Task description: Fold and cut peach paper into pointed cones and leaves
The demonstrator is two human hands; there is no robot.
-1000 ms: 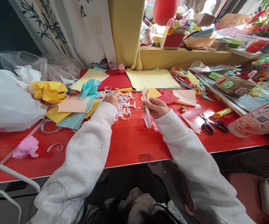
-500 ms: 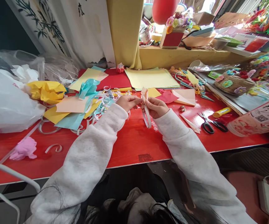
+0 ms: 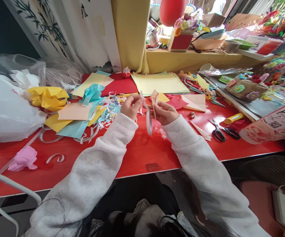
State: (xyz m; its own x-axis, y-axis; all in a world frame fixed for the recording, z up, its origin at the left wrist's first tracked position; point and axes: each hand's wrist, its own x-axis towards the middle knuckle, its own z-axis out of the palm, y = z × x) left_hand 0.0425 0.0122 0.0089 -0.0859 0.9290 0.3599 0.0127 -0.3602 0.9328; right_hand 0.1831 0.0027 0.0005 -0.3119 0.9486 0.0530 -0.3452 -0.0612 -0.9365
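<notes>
Above the middle of the red table, my left hand (image 3: pixel 131 106) pinches the upper end of a thin white paper strip (image 3: pixel 149 123). The strip hangs in a loop between my two hands. My right hand (image 3: pixel 165 113) is closed on a folded peach paper piece (image 3: pixel 154 98), which points upward from the fingers. The strip's other end runs towards my right fingers, where its contact is hidden. Both hands are apart, with a small gap between them.
On the red table (image 3: pixel 137 154), coloured paper (image 3: pixel 74 111) and curled strips lie left, beside a white plastic bag (image 3: pixel 9 112). Yellow sheets (image 3: pixel 160 82) lie behind my hands. Scissors (image 3: pixel 225 131), a glue stick (image 3: pixel 233 118) and a pink cup (image 3: pixel 270 123) are at right.
My left hand has moved left, away from my right hand, drawing the strip's upper end with it. The peach piece now shows more openly in my right hand.
</notes>
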